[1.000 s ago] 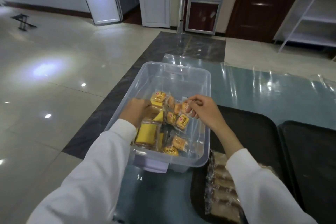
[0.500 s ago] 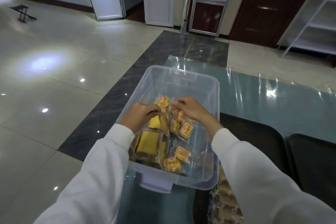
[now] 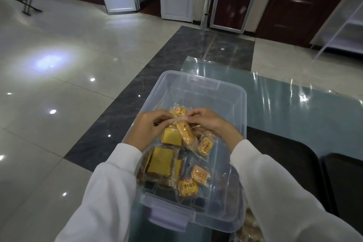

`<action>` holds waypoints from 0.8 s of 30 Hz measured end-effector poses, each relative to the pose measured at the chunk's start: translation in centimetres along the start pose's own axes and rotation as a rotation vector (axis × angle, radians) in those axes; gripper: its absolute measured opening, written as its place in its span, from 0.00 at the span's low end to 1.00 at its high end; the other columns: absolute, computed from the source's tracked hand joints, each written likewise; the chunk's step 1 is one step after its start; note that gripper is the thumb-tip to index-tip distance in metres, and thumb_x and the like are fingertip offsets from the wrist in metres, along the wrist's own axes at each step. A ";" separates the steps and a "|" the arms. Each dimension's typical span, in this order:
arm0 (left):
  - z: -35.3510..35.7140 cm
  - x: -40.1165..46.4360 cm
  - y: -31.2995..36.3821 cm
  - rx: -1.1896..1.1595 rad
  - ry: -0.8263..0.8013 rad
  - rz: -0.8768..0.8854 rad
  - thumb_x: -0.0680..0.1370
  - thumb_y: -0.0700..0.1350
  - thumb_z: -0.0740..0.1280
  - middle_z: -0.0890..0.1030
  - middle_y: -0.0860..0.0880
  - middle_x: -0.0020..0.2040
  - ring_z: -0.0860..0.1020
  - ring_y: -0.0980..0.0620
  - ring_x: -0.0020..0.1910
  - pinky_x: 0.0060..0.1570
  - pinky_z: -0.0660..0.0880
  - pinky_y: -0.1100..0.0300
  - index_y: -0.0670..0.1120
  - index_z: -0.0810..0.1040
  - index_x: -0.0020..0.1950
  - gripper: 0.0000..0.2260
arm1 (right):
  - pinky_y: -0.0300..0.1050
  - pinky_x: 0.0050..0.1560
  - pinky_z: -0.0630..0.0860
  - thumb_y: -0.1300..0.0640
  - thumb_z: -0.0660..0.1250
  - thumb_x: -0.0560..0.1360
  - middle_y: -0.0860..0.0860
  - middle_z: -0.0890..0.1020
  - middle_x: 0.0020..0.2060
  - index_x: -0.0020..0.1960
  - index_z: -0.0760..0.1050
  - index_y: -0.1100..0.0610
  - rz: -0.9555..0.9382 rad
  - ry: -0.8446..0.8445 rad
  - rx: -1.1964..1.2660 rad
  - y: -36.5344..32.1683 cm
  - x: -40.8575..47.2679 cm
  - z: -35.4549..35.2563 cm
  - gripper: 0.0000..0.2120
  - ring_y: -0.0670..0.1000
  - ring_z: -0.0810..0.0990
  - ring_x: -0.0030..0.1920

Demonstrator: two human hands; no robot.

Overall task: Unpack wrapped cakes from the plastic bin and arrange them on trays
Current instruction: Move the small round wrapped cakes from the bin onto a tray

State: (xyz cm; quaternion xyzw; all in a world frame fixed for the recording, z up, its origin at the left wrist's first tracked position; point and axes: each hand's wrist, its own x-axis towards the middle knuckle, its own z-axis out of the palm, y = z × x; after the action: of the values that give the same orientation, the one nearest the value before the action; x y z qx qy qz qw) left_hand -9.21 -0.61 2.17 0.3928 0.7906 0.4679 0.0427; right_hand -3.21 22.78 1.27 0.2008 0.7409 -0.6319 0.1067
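Item: clear plastic bin (image 3: 231,92), lid off, on a glass-topped table (image 3: 294,108). Contents: wrapped cakes, loosely heaped toward the near left. Visible among them: 2 flat yellow slab cakes (image 3: 160,162), several small round buns in printed yellow wrappers (image 3: 188,187), 1 pale square pastry (image 3: 199,174).

Item: 2 dark trays (image 3: 290,155) to the right of the bin; a few wrapped cakes show at the bottom edge, largely hidden behind the right sleeve (image 3: 275,192).

Risks, as judged: the oblong wrapped cake (image 3: 185,133) hangs from its top seam only, so the slick film could slip from the fingertips and drop back into the heap. Pulling the seam apart could tear the wrapper. Neighbouring packets touch it and may be dragged up and spill over the rim.

Grip: left hand (image 3: 149,129) and right hand (image 3: 206,122) meet above the bin's middle, fingers curled narrow. Each pinches the clear top edge of the oblong wrapped cake, which dangles tilted toward the near side. Whether the left hand's lower fingers also hold the slab beneath, cannot tell.
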 end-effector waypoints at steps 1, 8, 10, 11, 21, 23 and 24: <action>0.4 0.0 -0.2 -0.049 0.010 -0.069 0.79 0.44 0.73 0.86 0.57 0.50 0.84 0.58 0.51 0.56 0.82 0.54 0.49 0.85 0.58 0.08 | 0.49 0.58 0.83 0.55 0.77 0.75 0.52 0.88 0.50 0.49 0.85 0.51 -0.013 0.019 0.002 0.1 0.0 0.0 0.04 0.53 0.86 0.54; 1.7 -0.1 -1.1 -0.157 -0.015 -0.463 0.77 0.58 0.72 0.84 0.57 0.53 0.81 0.58 0.55 0.55 0.79 0.56 0.57 0.81 0.60 0.13 | 0.52 0.56 0.84 0.59 0.77 0.75 0.57 0.88 0.47 0.50 0.85 0.58 -0.054 0.047 -0.053 1.0 0.7 0.3 0.05 0.57 0.88 0.49; 1.8 0.1 -1.2 -0.119 0.011 -0.492 0.77 0.53 0.75 0.85 0.58 0.49 0.82 0.60 0.52 0.52 0.79 0.61 0.53 0.82 0.58 0.11 | 0.55 0.58 0.84 0.60 0.77 0.75 0.57 0.88 0.48 0.53 0.85 0.60 -0.052 0.009 -0.066 1.3 1.0 0.5 0.08 0.58 0.88 0.50; 1.8 0.1 -1.3 -0.108 0.021 -0.497 0.76 0.51 0.76 0.85 0.58 0.48 0.82 0.61 0.49 0.52 0.80 0.61 0.52 0.83 0.56 0.10 | 0.55 0.59 0.83 0.59 0.77 0.75 0.57 0.88 0.48 0.55 0.84 0.61 -0.045 -0.015 -0.069 1.3 1.2 0.4 0.09 0.58 0.88 0.51; 1.7 -0.5 -1.9 0.027 0.049 -0.436 0.80 0.45 0.72 0.84 0.59 0.49 0.81 0.63 0.52 0.50 0.74 0.72 0.52 0.83 0.55 0.05 | 0.52 0.54 0.83 0.58 0.71 0.80 0.56 0.88 0.46 0.57 0.82 0.59 0.079 0.196 -0.174 1.1 6.0 -3.2 0.07 0.51 0.87 0.42; 1.8 -0.7 -2.1 0.082 0.046 -0.409 0.80 0.45 0.71 0.84 0.58 0.51 0.82 0.62 0.53 0.50 0.74 0.73 0.53 0.82 0.57 0.06 | 0.49 0.48 0.83 0.61 0.69 0.81 0.57 0.87 0.45 0.52 0.83 0.57 0.070 0.234 -0.301 1.6 7.7 -3.1 0.04 0.50 0.85 0.40; 1.9 -0.8 -2.3 0.099 0.048 -0.407 0.80 0.44 0.71 0.85 0.58 0.50 0.82 0.62 0.52 0.48 0.74 0.74 0.53 0.80 0.57 0.07 | 0.48 0.45 0.81 0.63 0.66 0.80 0.55 0.87 0.45 0.50 0.82 0.55 0.063 0.237 -0.381 1.8 8.5 -2.9 0.07 0.51 0.85 0.40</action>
State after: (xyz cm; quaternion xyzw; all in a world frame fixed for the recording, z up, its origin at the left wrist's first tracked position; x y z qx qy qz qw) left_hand -9.18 -0.40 -0.86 0.2154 0.8764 0.4195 0.0979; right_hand -9.78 27.22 -3.28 0.2726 0.8477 -0.4488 0.0746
